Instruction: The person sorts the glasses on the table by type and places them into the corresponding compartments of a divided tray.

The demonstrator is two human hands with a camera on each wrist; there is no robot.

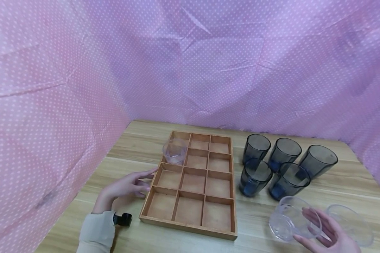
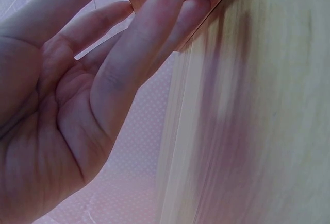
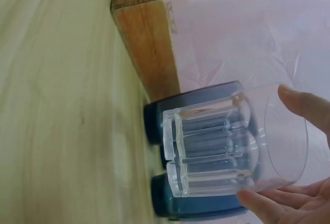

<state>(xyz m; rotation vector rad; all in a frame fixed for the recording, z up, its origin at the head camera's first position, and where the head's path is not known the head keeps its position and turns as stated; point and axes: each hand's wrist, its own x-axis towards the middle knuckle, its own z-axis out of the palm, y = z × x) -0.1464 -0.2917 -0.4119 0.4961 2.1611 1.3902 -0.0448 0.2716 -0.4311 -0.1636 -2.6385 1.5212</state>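
Observation:
My right hand (image 1: 334, 233) grips a clear plastic cup (image 3: 211, 147) near its rim, thumb on one side and fingers on the other. In the right wrist view the cup's ribbed base hangs off the tabletop. Another clear cup (image 1: 351, 226) stands beside that hand at the far right. My left hand (image 1: 126, 186) rests its extended fingers against the left side of a wooden compartment tray (image 1: 190, 230). Toward the tray's back, a clear cup (image 1: 175, 151) sits in the left column.
Several dark blue-grey tinted cups (image 1: 255, 175) stand upright in a cluster right of the tray, behind my right hand. Pink dotted cloth (image 1: 190, 84) hangs round the back and sides of the wooden table (image 1: 130, 154). A black strap (image 1: 121, 219) circles my left wrist.

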